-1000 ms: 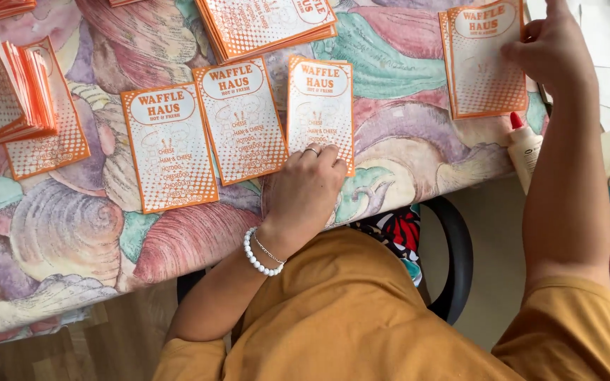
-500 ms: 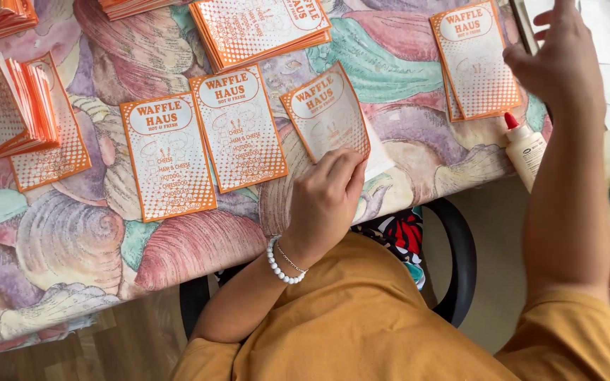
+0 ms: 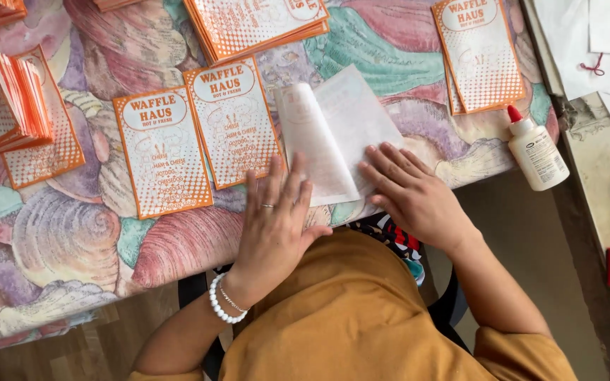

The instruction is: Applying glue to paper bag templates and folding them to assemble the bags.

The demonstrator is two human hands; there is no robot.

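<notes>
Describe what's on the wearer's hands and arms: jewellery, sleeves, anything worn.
The left hand has a thin silver-coloured ring on one finger. Its wrist carries a white bead bracelet beside a finer chain bracelet. The right hand shows no ring or bracelet in this view. Both forearms are bare; mustard-yellow sleeves begin near the upper arms, part of the same-coloured garment.

- I see one pale folded paper sheet [image 3: 337, 130], blank side up, lying open flat at the counter's near edge.
- Creased down the middle, left half slightly raised.
</notes>
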